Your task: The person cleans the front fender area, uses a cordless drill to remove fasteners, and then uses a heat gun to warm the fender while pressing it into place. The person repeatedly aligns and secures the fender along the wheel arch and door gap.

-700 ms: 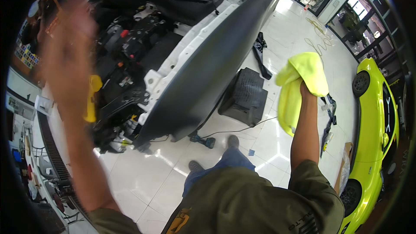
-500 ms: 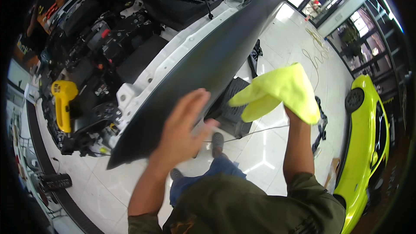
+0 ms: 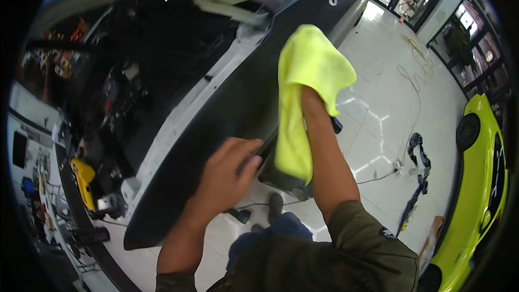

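1. the right hand (image 3: 310, 96) is almost wholly hidden under a bright yellow, soft fabric cloth (image 3: 316, 62); whether its fingers are spread or pinching cannot be told.
2. the cloth drapes over that hand, one long fold hanging down beside the forearm; it overlaps the outer side of a long, matte dark-grey car body panel (image 3: 243, 92), though contact between them cannot be told.
3. the left hand (image 3: 230, 167) is bare and seems to hold nothing, its fingers loosely together and bent, the thumb apart from them; it is in front of the panel's lower part, touching or not unclear.
4. a white painted metal edge (image 3: 175, 116) runs along the panel's inner side, next to the dark engine bay.
5. a yellow pistol-shaped tool (image 3: 82, 176) lies near the front of the bay.
6. a dark box-shaped container (image 3: 278, 178) stands below the cloth on the glossy white tiled floor (image 3: 373, 97).
7. a shiny yellow-green car (image 3: 476, 184) stands at far right.
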Available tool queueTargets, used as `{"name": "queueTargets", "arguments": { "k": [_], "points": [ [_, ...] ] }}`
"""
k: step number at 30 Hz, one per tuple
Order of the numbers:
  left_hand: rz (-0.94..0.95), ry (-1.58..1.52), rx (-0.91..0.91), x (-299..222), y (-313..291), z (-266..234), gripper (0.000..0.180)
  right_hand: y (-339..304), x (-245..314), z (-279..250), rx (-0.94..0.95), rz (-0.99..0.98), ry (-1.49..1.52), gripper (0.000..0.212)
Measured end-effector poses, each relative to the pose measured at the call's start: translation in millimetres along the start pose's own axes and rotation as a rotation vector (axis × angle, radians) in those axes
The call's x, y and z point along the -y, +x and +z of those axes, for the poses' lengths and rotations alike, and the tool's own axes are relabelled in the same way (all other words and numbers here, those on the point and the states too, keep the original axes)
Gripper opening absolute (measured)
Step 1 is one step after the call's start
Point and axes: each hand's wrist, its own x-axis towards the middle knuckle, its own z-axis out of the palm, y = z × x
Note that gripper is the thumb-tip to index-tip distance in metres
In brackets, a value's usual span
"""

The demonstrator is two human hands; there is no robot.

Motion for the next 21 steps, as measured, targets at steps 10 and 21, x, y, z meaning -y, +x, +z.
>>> {"name": "queueTargets", "arguments": {
  "k": [10, 21],
  "points": [
    [-0.183, 1.068, -0.156, 96.2, 43.2, -9.6, 0.058, 142.7, -87.0, 76.3, -0.026, -0.645, -0.428, 0.044],
    [-0.247, 1.2, -0.157, 92.5, 39.1, -12.8, 0.064, 206.2, -117.7, 65.6, 0.085, -0.609, -0.435, 0.028]
  ]
}}
